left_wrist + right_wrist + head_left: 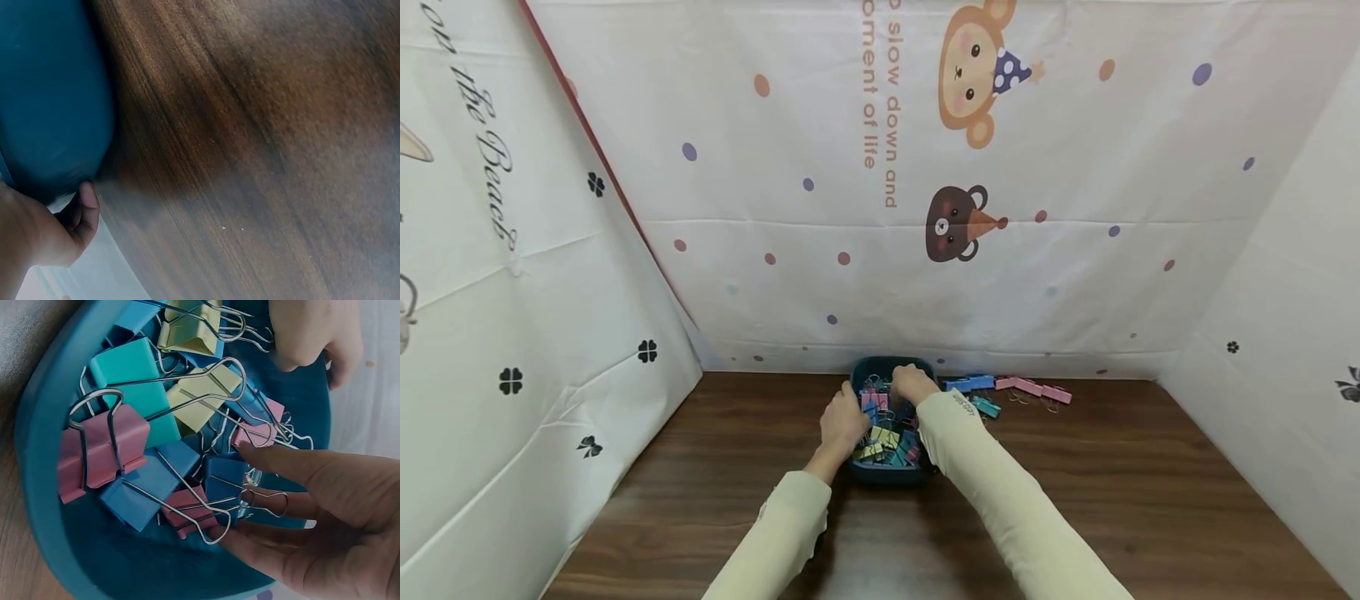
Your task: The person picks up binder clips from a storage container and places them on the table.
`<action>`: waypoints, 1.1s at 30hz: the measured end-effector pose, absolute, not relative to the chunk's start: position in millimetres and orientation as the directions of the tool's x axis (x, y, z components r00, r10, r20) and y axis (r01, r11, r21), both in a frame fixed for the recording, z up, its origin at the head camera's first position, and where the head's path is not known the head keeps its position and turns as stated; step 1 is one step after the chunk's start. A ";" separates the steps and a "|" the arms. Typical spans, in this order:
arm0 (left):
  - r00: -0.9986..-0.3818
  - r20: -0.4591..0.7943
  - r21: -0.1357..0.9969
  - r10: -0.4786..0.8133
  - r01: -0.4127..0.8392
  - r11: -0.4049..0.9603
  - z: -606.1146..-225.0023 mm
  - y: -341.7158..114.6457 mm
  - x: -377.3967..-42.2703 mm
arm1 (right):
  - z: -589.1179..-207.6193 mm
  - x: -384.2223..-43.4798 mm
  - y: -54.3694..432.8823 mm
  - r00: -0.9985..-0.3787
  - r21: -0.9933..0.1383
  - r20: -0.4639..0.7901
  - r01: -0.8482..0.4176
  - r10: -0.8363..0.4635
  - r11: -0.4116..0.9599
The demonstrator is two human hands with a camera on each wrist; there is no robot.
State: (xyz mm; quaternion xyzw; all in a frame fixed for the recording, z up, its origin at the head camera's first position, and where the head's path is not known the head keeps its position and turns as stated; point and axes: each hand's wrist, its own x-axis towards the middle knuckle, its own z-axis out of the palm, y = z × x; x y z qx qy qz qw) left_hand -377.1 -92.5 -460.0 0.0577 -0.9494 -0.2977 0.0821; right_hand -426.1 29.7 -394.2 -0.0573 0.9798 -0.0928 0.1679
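A dark teal plastic bin full of binder clips in pink, blue, yellow and teal stands against the back wall. My left hand grips the bin's left side; in the right wrist view its fingers curl over the rim. Inside the bin, toward its far right, my right hand reaches down among the clips. Up close, its fingers and thumb are spread, the thumb beside a small pink clip and a fingertip at a dark pink clip. A blue clip lies between them.
Right of the bin, blue clips and pink clips lie in a row along the wall, with a teal clip in front. Brown wood-grain tabletop surrounds them. White printed sheets hang at the back and both sides.
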 end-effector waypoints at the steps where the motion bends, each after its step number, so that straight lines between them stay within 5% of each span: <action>1: -0.980 0.124 0.576 -0.159 -0.059 0.815 -459.8 -91.3 -376.8 | -394.7 -425.7 30.8 -0.936 -0.200 -0.322 -0.076 -0.139 0.977; 12: -0.979 0.133 0.568 -0.152 -0.050 0.821 -456.6 -85.8 -379.3 | -388.5 -427.9 39.7 -0.941 -0.196 -0.306 -0.084 -0.142 0.977; 20: -0.979 0.141 0.555 -0.147 -0.045 0.830 -456.2 -87.8 -378.8 | -371.6 -423.3 44.3 -0.967 -0.281 -0.199 -0.098 -0.158 0.955; 33: -0.984 0.109 0.556 -0.143 -0.059 0.829 -460.5 -92.5 -376.4 | -338.8 -418.6 72.7 -0.982 -0.251 -0.038 -0.170 -0.186 0.953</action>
